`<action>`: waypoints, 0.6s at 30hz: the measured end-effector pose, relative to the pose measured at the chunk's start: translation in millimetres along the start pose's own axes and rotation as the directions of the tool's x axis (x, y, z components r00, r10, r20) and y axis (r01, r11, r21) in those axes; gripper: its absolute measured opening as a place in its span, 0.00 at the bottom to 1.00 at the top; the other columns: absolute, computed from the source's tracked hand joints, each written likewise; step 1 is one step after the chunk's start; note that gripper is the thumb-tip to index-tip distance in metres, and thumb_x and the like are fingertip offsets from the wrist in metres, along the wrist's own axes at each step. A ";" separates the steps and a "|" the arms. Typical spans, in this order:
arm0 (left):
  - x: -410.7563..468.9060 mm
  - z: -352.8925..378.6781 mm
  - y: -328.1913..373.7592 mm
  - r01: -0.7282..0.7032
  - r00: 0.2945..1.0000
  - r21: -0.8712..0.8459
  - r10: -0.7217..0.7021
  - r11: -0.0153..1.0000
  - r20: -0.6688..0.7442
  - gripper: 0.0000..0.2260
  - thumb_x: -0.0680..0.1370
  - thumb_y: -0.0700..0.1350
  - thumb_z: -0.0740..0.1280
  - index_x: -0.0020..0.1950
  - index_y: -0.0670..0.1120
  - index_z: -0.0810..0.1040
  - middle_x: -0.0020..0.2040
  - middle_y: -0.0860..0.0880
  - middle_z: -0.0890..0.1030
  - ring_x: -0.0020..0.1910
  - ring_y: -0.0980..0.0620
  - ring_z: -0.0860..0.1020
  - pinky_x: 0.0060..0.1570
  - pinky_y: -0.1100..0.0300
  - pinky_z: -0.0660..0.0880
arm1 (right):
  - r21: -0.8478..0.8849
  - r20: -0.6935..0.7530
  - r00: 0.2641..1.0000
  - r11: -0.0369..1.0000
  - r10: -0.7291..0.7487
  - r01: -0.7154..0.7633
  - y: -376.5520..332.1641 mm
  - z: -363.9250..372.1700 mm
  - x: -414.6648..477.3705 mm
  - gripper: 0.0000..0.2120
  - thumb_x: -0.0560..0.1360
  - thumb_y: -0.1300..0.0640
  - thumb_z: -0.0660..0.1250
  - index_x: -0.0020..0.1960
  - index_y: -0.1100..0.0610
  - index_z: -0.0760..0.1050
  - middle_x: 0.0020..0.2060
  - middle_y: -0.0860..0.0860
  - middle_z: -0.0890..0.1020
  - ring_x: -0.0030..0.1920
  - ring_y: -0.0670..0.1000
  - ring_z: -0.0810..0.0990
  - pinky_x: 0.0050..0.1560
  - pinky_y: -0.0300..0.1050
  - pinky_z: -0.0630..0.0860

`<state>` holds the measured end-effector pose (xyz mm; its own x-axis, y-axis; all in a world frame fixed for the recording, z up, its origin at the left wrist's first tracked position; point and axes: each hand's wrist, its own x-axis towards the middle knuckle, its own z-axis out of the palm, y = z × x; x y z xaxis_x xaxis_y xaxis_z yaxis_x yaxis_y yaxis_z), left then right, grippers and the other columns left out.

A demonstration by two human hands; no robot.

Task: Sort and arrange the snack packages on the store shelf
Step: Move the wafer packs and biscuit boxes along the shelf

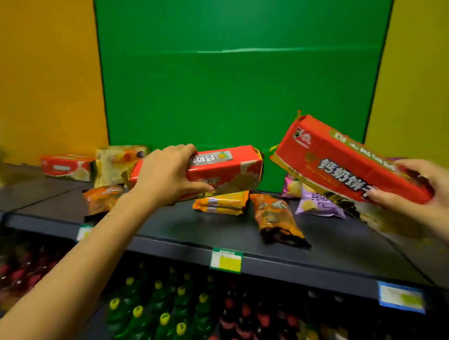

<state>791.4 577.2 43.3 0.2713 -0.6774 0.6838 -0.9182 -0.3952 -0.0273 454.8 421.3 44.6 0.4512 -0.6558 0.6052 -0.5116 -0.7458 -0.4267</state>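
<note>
The left hand [167, 171] is wrapping its fingers over the top and its thumb under the front of a long red foil biscuit package [218, 170], holding it level above the middle of the dark shelf board [220, 233], apparently so it can be carried to join its kind. The right hand [420, 188] is clamping the near end of a second, matching red biscuit package [345, 163] between thumb and curled fingers, tilting it up over the shelf's right end. A third red package [65, 167] is lying near the back left corner, a likely gathering spot. Orange wafer packs [222, 203], two crinkled orange-brown bags [276, 219], a purple chip bag [318, 204] and a pale gold pouch [116, 163] are lying scattered, still unsorted.
</note>
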 end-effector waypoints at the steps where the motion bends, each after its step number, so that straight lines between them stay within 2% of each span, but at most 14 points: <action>1: -12.8 -7.0 -20.7 0.032 0.999 0.031 -0.032 0.999 0.006 0.32 0.62 0.66 0.72 0.56 0.46 0.74 0.52 0.44 0.81 0.51 0.43 0.78 0.44 0.54 0.71 | 0.013 -0.012 0.999 0.999 -0.033 0.033 -8.9 16.1 7.8 0.28 0.52 0.19 0.60 0.50 0.27 0.65 0.47 0.45 0.80 0.47 0.53 0.81 0.46 0.49 0.78; 2: -26.1 -14.0 -40.3 0.064 0.998 0.060 -0.065 0.996 0.010 0.33 0.62 0.66 0.72 0.57 0.46 0.74 0.53 0.44 0.81 0.51 0.43 0.79 0.45 0.53 0.72 | 0.009 0.037 0.999 1.000 -0.030 0.029 -22.5 30.7 15.8 0.31 0.50 0.17 0.56 0.49 0.29 0.66 0.47 0.46 0.79 0.46 0.53 0.80 0.46 0.52 0.78; 4: -53.0 -27.9 -75.2 0.135 0.991 0.108 -0.137 0.985 0.011 0.36 0.61 0.65 0.72 0.62 0.46 0.74 0.56 0.44 0.81 0.52 0.43 0.79 0.46 0.53 0.74 | 0.055 0.085 0.989 0.991 -0.123 0.118 -52.0 60.1 28.4 0.40 0.50 0.16 0.52 0.54 0.37 0.70 0.44 0.48 0.78 0.43 0.54 0.77 0.45 0.50 0.76; 6: -77.4 -40.5 -106.6 0.203 0.979 0.155 -0.206 0.967 0.003 0.36 0.61 0.64 0.73 0.62 0.46 0.73 0.56 0.43 0.81 0.52 0.42 0.79 0.44 0.54 0.73 | 0.010 0.099 0.978 0.983 -0.184 0.184 -85.3 85.8 35.9 0.45 0.49 0.17 0.51 0.55 0.45 0.71 0.44 0.50 0.77 0.42 0.52 0.74 0.43 0.47 0.71; 9: -108.9 -56.8 -151.6 0.304 0.949 0.230 -0.315 0.925 0.013 0.37 0.60 0.68 0.72 0.61 0.47 0.74 0.55 0.45 0.81 0.52 0.44 0.79 0.43 0.55 0.72 | 0.032 0.154 0.957 0.969 -0.246 0.244 -129.6 121.5 46.7 0.44 0.51 0.19 0.54 0.57 0.46 0.72 0.45 0.48 0.77 0.45 0.53 0.76 0.45 0.47 0.70; 12: -133.7 -71.4 -197.0 0.326 0.939 0.256 -0.342 0.910 0.021 0.40 0.58 0.73 0.65 0.60 0.48 0.74 0.54 0.46 0.82 0.50 0.45 0.79 0.42 0.55 0.73 | 0.036 0.177 0.934 0.951 -0.310 0.308 -171.6 160.7 54.8 0.44 0.52 0.23 0.55 0.60 0.47 0.72 0.52 0.51 0.80 0.52 0.57 0.79 0.51 0.51 0.74; 16: -156.5 -88.3 -254.8 0.349 0.931 0.276 -0.366 0.896 0.011 0.37 0.62 0.66 0.72 0.64 0.47 0.73 0.56 0.46 0.81 0.53 0.46 0.79 0.47 0.54 0.73 | 0.080 0.203 0.916 0.939 -0.345 0.335 -233.3 209.4 62.6 0.43 0.52 0.24 0.53 0.60 0.46 0.71 0.55 0.50 0.80 0.54 0.56 0.78 0.51 0.51 0.74; 18: -166.8 -93.8 -287.8 0.344 0.930 0.275 -0.366 0.898 0.028 0.38 0.61 0.68 0.71 0.65 0.47 0.72 0.57 0.47 0.80 0.54 0.46 0.78 0.49 0.53 0.74 | 0.096 0.197 0.917 0.938 -0.347 0.334 -265.5 234.5 65.9 0.42 0.53 0.25 0.54 0.60 0.46 0.71 0.55 0.50 0.80 0.54 0.56 0.78 0.50 0.50 0.73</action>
<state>983.3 862.1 5.5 0.5960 -0.5029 0.6260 -0.6511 -0.7589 0.0102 791.8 548.6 40.2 0.7351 -0.3660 0.5707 -0.2587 -0.9295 -0.2629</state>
